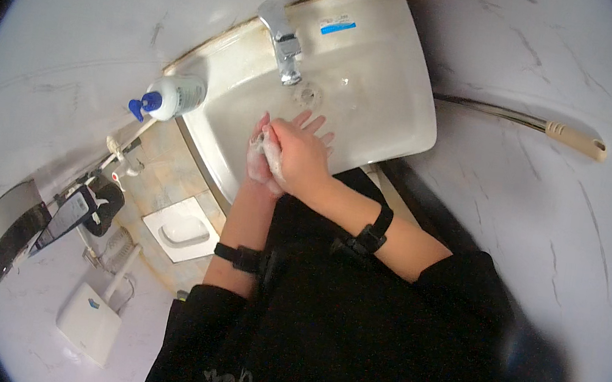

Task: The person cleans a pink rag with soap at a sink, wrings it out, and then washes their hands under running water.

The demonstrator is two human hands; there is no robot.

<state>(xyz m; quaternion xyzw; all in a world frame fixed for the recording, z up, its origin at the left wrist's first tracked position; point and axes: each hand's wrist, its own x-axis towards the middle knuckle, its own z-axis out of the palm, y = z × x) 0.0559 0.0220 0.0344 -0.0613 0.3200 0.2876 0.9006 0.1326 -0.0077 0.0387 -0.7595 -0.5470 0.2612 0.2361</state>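
Over the white washbasin (pixel 399 118), my left hand (pixel 258 161) is open, its fingers stretched out beneath the other hand toward the drain. White lather covers its palm side and wrist. My right hand (pixel 301 152) presses against the left palm with its fingers curled closed. Foam shows between the two hands, and whether anything else is inside the curled fingers is hidden. Just beyond them, the chrome faucet (pixel 287 47) points toward the drain (pixel 308 96); no running water can be made out. A white pump bottle (pixel 180 97) with a blue top lies to the left at the basin's edge.
A squat toilet (pixel 183 229) is set in the tiled floor at lower left. Above it, a white cistern (pixel 89 323) and a dark wall-mounted holder (pixel 19 228) appear along the left wall. To the right is a long rod with a beige handle (pixel 576 140).
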